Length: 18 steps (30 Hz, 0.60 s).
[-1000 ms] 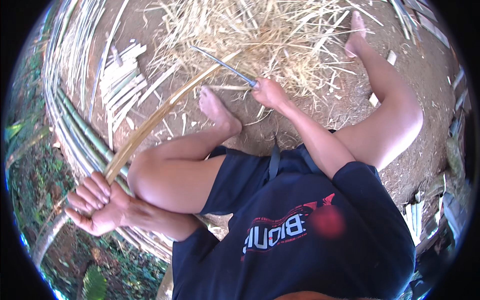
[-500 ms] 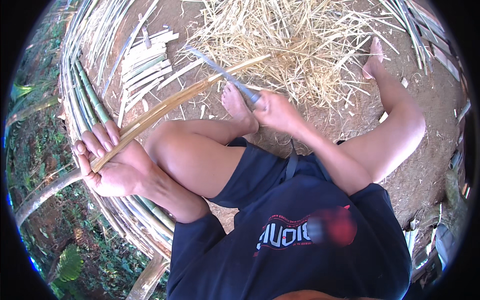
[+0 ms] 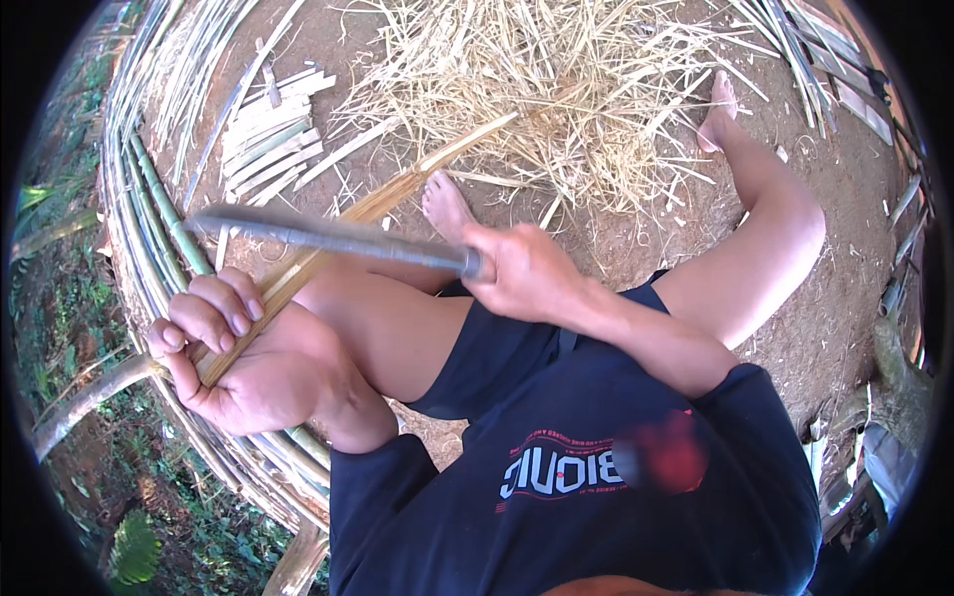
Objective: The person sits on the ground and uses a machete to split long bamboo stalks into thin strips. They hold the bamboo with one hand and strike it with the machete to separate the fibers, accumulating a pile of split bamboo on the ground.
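Note:
My left hand [image 3: 243, 348] is closed round the near end of a long split bamboo strip [image 3: 383, 202]. The strip slants up and to the right, over my bent leg, and its pale, shaved far end lies before the heap of shavings. In my right hand [image 3: 527, 270] is the handle of a long-bladed knife [image 3: 338, 236]. Its blade points left and crosses over the middle of the strip; whether it touches the strip I cannot tell. The blade is slightly smeared by motion.
A big heap of straw-coloured shavings [image 3: 586, 129] covers the ground ahead. Short split pieces [image 3: 268, 144] lie in a stack at the left. Long bamboo poles [image 3: 149, 209] curve along the left edge, with plants [image 3: 134, 546] beyond. My bare foot [image 3: 447, 204] rests near the strip.
The knife has swung from beyond the strip's far part back toward my left hand, its blade now pointing left. My right hand has come nearer to my body. The left hand still grips the strip.

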{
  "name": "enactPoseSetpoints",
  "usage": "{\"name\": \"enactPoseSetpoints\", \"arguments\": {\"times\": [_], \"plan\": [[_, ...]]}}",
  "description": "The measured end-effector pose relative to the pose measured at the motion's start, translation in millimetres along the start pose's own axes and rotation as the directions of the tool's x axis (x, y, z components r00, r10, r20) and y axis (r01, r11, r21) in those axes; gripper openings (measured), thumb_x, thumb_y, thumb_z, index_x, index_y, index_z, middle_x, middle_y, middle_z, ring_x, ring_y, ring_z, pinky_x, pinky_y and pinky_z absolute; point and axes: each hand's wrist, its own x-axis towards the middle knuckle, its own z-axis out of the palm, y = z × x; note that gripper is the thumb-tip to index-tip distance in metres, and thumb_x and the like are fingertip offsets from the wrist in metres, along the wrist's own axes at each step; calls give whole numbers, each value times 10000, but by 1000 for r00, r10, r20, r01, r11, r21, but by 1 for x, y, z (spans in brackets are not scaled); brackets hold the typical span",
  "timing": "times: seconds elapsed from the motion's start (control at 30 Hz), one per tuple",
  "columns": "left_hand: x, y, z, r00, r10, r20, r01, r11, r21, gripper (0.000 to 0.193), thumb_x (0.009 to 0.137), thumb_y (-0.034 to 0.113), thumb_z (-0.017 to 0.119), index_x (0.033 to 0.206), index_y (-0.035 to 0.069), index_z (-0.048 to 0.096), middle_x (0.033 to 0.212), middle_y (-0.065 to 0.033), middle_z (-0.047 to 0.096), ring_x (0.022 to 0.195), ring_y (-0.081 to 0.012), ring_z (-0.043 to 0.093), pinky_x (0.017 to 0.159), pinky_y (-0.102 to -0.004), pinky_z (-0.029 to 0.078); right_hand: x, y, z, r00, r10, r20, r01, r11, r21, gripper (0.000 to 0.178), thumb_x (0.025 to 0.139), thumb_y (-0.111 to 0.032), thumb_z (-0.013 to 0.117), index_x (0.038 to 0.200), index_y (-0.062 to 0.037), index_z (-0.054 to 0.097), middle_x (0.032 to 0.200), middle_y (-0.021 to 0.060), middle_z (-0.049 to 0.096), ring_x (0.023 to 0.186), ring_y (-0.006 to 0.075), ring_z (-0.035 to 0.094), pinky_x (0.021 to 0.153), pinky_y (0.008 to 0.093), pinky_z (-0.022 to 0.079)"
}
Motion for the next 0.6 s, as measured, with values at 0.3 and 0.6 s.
{"name": "enactPoseSetpoints", "arguments": {"times": [0.3,0.6], "plan": [[-4,7,0,1000,-21,12,21,999,36,224,958,185,381,843,66,532,622,-2,369,557,-123,359,543,-265,319,5,10,-9,988,138,75,-139,990,8,113,800,-156,612,834,-50,594,617,183,610,551,346,620,527,435,468],[2,-1,-7,1000,-9,10,9,1000,10,245,965,167,358,830,56,529,624,-8,373,544,-130,360,519,-268,320,26,131,-10,765,636,107,-612,768,-189,269,904,-155,501,1104,-15,613,720,132,661,545,245,628,543,393,529]]}}
